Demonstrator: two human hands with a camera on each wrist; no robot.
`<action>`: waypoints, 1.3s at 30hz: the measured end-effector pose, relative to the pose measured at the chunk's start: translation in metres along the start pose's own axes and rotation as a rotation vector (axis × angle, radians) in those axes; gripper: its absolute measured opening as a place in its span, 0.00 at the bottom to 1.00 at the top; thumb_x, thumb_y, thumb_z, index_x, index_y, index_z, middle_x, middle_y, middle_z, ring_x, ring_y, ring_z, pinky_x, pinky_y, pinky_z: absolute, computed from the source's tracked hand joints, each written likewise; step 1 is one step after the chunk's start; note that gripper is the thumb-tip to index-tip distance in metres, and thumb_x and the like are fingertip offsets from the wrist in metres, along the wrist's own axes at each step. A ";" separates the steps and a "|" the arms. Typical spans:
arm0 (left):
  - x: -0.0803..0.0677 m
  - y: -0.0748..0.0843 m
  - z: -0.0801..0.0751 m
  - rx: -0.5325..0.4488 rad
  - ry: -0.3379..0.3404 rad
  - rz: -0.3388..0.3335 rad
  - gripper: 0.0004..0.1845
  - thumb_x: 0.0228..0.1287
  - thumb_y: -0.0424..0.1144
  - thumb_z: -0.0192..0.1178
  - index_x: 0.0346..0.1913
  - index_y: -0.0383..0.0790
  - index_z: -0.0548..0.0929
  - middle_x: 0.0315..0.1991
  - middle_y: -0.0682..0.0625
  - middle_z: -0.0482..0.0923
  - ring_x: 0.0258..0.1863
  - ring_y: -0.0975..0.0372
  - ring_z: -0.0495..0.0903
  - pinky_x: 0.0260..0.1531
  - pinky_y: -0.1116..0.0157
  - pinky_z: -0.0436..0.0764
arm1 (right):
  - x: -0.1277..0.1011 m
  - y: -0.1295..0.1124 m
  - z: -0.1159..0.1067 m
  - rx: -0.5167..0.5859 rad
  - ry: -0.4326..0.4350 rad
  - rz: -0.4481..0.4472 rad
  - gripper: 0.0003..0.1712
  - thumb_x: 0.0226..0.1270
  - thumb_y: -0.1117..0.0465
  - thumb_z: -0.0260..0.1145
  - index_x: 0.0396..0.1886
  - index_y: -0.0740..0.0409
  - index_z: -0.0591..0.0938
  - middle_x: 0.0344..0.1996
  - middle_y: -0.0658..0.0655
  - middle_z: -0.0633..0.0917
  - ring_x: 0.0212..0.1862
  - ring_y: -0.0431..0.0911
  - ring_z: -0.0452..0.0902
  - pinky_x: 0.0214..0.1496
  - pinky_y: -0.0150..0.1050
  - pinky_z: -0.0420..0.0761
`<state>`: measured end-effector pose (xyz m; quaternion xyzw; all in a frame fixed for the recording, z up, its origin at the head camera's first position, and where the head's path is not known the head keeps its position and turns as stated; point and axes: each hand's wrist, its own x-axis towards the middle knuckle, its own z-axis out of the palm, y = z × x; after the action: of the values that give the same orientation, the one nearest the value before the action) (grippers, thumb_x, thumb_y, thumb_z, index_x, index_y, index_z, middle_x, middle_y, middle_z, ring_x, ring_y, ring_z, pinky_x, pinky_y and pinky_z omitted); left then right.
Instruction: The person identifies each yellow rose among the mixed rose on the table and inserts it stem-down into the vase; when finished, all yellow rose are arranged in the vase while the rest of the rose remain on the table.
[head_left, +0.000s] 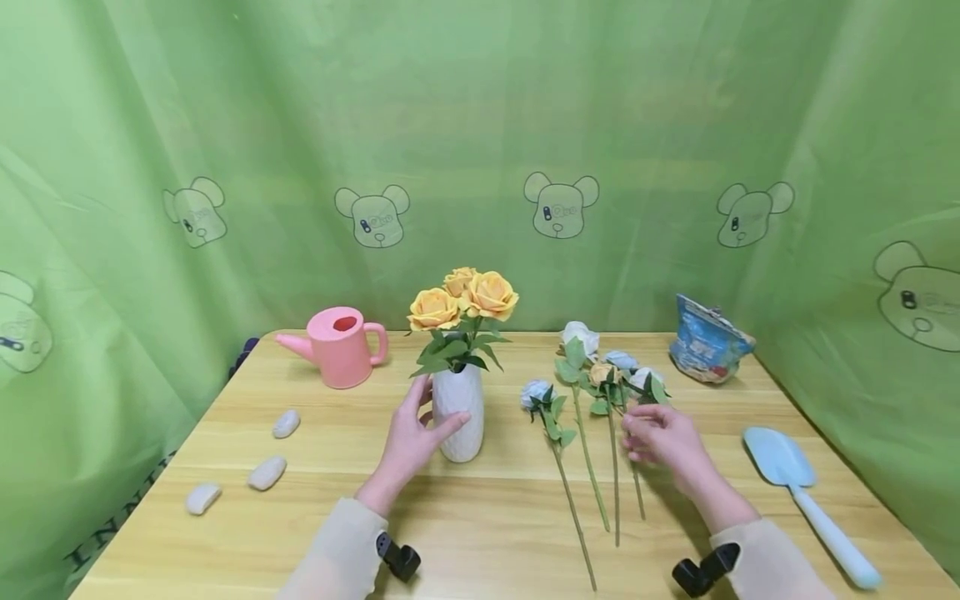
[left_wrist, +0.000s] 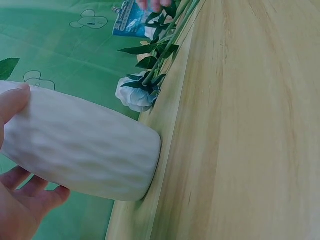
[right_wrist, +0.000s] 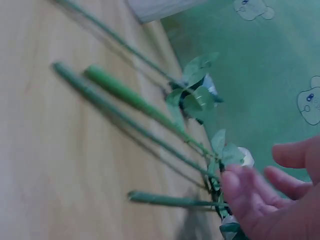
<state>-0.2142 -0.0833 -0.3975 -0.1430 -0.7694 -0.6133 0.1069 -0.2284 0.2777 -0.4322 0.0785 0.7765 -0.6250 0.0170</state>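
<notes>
left grip point(head_left: 411, 440): cupped round white vase point(head_left: 459, 412)
right grip point(head_left: 663, 437): loose, touching blue rose stems point(head_left: 615, 467)
stems' axis: toward the person
vase: left of right grip

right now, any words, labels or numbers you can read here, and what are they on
"INNI": dark letters along the green cloth at the table's left edge, cut off by the frame, so only part of a word.
Blue packet at the back right: it carries print, too small and blurred to read.
Bear faces on the backdrop: drawings only, no letters.
Nothing else bears text.
</notes>
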 end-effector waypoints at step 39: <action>0.000 -0.002 0.000 0.012 -0.014 -0.005 0.38 0.53 0.38 0.69 0.66 0.43 0.63 0.59 0.41 0.69 0.56 0.49 0.69 0.53 0.52 0.74 | -0.010 -0.067 0.011 0.263 -0.069 -0.236 0.25 0.57 0.72 0.66 0.54 0.64 0.68 0.31 0.52 0.82 0.28 0.43 0.80 0.34 0.41 0.83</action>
<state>-0.2151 -0.0838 -0.3994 -0.1446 -0.7741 -0.6080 0.1010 -0.2293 0.2523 -0.3682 -0.0333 0.6910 -0.7210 -0.0401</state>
